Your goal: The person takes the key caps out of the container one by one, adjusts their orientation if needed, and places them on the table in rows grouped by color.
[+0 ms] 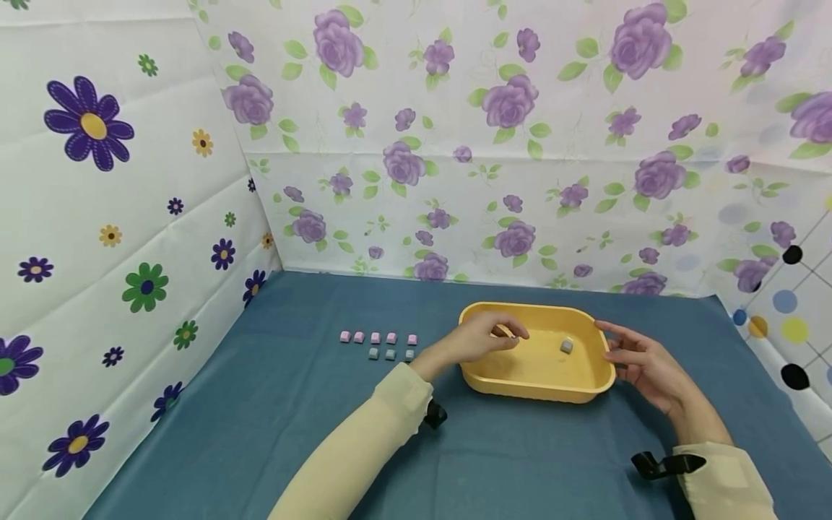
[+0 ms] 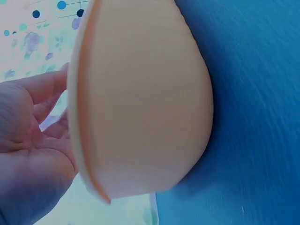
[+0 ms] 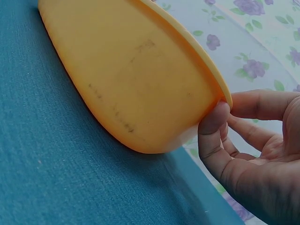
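Observation:
A yellow plastic basin (image 1: 529, 390) rests on the blue cloth. My left hand (image 1: 471, 338) reaches over its left rim, thumb and fingers bent together with a small grey bit, apparently a cube, between the tips. In the left wrist view the basin wall (image 2: 145, 103) hides the fingertips of that left hand (image 2: 33, 131). Another grey cube (image 1: 567, 346) lies inside the basin toward the right. At the right end, my right hand (image 1: 650, 365) pinches the rim; the right wrist view shows thumb and finger of the hand (image 3: 262, 145) on the basin's edge (image 3: 220, 79).
Left of the basin, several pink cubes (image 1: 375, 338) form a row, with 3 grey cubes (image 1: 390, 354) lined up in front of them. Blue cloth (image 1: 260, 404) covers the table. Flowered sheets (image 1: 403, 209) stand behind and along the sides.

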Motion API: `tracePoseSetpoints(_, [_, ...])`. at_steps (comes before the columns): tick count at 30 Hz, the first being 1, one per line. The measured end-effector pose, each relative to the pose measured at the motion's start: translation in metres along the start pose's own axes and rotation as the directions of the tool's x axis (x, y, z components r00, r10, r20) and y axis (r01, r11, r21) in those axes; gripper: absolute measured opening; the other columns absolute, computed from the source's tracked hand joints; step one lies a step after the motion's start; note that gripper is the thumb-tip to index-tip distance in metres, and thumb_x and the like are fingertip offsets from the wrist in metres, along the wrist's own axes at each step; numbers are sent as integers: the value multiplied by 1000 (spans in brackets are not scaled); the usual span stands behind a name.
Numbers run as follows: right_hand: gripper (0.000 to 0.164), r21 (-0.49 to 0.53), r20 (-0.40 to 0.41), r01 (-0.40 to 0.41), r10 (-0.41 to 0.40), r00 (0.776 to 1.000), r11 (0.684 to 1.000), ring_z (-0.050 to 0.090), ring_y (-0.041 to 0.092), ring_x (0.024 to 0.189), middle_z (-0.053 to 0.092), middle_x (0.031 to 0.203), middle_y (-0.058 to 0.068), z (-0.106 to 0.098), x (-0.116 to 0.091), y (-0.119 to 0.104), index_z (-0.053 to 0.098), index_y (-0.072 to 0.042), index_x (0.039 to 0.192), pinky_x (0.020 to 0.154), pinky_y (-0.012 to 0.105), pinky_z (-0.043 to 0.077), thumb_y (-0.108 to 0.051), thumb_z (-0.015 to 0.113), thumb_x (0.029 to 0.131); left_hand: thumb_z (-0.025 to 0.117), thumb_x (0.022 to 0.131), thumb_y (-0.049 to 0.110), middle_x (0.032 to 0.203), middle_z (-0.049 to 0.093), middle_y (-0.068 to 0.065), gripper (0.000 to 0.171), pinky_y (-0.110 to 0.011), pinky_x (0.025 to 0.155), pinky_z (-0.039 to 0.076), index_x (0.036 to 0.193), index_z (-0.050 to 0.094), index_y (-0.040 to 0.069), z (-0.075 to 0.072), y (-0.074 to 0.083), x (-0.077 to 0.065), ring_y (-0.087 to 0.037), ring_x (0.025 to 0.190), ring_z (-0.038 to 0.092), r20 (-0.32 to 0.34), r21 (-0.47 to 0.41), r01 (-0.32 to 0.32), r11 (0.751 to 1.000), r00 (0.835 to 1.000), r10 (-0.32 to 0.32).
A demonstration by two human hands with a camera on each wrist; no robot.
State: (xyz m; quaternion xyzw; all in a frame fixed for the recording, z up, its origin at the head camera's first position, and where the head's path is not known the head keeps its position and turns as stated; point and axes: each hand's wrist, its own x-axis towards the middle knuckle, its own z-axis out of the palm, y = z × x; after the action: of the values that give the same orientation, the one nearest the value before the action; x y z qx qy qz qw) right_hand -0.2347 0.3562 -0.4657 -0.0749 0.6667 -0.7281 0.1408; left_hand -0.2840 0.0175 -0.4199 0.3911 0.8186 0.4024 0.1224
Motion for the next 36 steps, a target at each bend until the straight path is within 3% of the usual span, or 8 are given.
tracePoseSetpoints(4, [65,1,-3,-1,1,1000,1000,63,16,89,50,109,8,0,0,1,23,-6,156,73,34,57,-3,56,99,58,100,12,118,67,2,21,-22,92,48,115,72,13,-5,-3,-9,-6,104,61,-48,-1,-18,1000,999,18])
tracePoseSetpoints(9, [66,0,-9,3,-3,1000,1000,63,17,88,50,108,8,-1,0,1,23,-5,156,73,34,57,-3,56,99,59,99,14,113,68,6,20,-22,89,49,111,74,16,-12,-9,-19,-5,101,61,-82,-11,4,1000,997,-4])
tracePoseSetpoints(18, [66,-5,-21,-10,10,1000,1000,64,16,88,49,108,7,-1,0,2,24,-6,156,74,35,57,-4,57,99,62,98,11,117,66,3,22,-23,88,51,117,71,14,-18,-17,-26,-11,105,63,-95,-69,33,997,995,-39])
tracePoseSetpoints(25, [65,-3,-11,-1,1,1000,1000,64,16,88,50,108,7,0,0,1,24,-7,156,73,35,57,-3,56,99,65,95,13,112,68,4,19,-25,88,51,111,74,15,-21,-20,-31,-11,104,63,-124,-76,47,996,991,-56])
tracePoseSetpoints(36, [65,-4,-16,-6,6,1000,1000,63,16,87,48,107,8,-1,1,2,24,-6,156,73,34,57,-4,57,99,71,91,17,105,68,4,17,-26,82,55,107,74,13,-30,-23,-44,-10,95,67,-166,-184,70,980,981,-101])
